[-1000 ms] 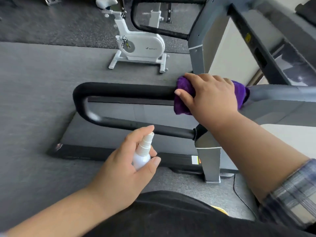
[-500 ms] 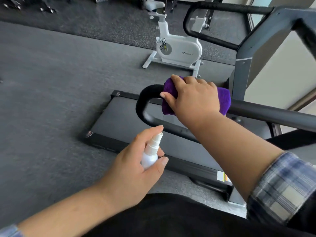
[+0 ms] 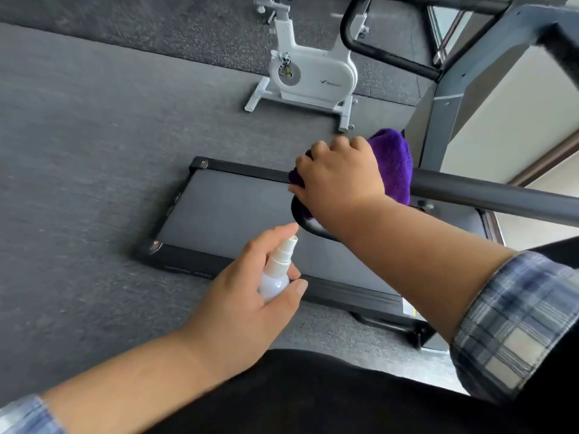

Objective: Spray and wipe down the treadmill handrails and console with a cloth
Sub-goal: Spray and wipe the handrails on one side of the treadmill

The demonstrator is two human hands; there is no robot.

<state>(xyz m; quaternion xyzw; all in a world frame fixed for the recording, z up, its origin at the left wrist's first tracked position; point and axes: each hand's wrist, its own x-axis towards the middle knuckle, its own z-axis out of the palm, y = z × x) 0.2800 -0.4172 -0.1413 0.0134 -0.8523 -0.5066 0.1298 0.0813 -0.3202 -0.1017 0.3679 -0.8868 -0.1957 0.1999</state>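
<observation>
Nearest, low centre of frame: left hand [image 3: 250,296] wraps a small translucent white plastic spray bottle [image 3: 275,275], thumb across the body, index finger riding over the nozzle, which points up-frame toward the rail bend. Not obviously pressed down; can't tell if it's spraying.

Just above, centre-right: right hand [image 3: 340,180] curls over a folded purple microfibre cloth [image 3: 394,161], clamping it round the black tubular treadmill handrail [image 3: 488,195] right at the rounded end loop. Fingers go over the top, thumb on the near side. The cloth sits on the bend itself, bulging out on the right of the hand.

Step in hand, my read: wiping round the end curve of the near rail. To do it well:
- keep the cloth wrapped full circle and rotate the wrist so the underside of the loop gets covered
- mist onto the cloth or just ahead of it, not over the grey treadmill belt [image 3: 238,211] below
- follow the loop down onto the lower bar

Farther, upper right: second black handrail [image 3: 388,56] on the grey upright; looks not yet done. Console out of view.

Upper centre: white exercise bike [image 3: 313,76] on the floor, well apart.
</observation>
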